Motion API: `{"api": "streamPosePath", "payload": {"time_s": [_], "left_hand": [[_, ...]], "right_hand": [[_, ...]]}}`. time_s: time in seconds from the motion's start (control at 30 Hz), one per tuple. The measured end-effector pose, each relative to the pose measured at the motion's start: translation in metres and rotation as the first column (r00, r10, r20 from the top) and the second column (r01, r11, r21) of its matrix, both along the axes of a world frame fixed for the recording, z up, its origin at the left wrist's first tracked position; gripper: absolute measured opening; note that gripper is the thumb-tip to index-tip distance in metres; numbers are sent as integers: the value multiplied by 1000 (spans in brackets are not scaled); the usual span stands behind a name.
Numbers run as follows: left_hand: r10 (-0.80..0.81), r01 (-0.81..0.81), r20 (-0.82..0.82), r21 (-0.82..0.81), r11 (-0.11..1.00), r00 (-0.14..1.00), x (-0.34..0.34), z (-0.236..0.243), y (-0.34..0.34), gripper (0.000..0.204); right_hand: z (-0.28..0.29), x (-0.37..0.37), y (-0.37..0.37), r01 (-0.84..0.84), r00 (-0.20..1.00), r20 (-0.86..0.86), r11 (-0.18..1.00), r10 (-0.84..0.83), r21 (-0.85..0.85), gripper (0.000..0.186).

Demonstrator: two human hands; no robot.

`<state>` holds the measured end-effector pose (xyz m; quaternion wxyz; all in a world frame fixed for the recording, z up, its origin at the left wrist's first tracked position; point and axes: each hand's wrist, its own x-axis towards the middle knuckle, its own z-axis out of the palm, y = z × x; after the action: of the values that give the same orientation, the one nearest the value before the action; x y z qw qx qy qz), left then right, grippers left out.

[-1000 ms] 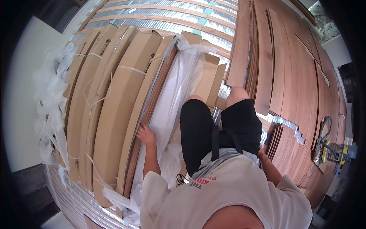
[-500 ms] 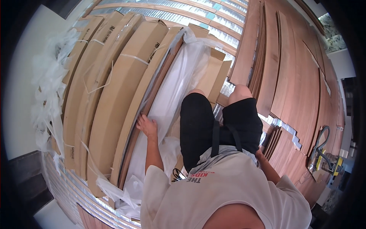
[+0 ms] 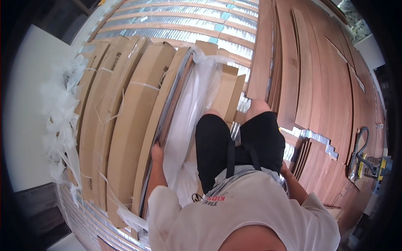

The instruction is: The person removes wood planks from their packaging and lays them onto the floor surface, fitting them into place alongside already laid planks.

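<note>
My left hand [image 3: 157, 151] reaches into an open cardboard box [image 3: 151, 125], its fingers curled over the edge of the long brown planks [image 3: 177, 96] inside and partly hidden there. White translucent wrapping [image 3: 186, 121] lies folded back along the planks' right side. My right hand [image 3: 284, 169] is beside my right thigh at a stack of short planks [image 3: 302, 157]; its fingers are mostly hidden, so I cannot tell what it holds.
Closed strapped cartons [image 3: 138, 96] lie to the left, with crumpled white sheeting [image 3: 58, 104] beyond. Wooden battens over foil [image 3: 176, 19] run across the far side. Planks [image 3: 320, 96] cover the floor at right, where a hose [image 3: 360, 138] and yellow-black tool [image 3: 377, 167] sit.
My left hand has moved slightly down along the box, its fingers going from resting on the planks to curled over their edge. My right hand stays by my thigh. The view has shifted slightly.
</note>
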<state>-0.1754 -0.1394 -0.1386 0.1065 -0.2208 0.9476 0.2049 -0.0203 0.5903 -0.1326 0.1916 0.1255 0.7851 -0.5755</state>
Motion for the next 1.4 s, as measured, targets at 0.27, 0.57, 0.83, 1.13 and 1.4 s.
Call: {"api": "streamPosePath", "payload": {"time_s": [0.27,0.57,0.83,1.13,1.4], "left_hand": [[-90,82,-193,-50,995,977,38,134,51,15],[-194,262,-439,98,960,877,136,225,165,65],[-206,268,-383,114,957,900,173,227,234,60],[103,-145,122,411,900,987,206,160,88,61],[-4,0,11,319,948,1000,161,153,132,71]], "right_hand": [[93,-71,0,144,959,191,943,-207,298,27],[260,-243,-133,-157,932,-346,979,103,-130,57],[266,-219,-244,110,982,186,885,-27,-453,42],[292,-233,-221,205,976,169,856,-140,-474,44],[310,-313,-138,125,986,-25,822,-166,-555,46]]}}
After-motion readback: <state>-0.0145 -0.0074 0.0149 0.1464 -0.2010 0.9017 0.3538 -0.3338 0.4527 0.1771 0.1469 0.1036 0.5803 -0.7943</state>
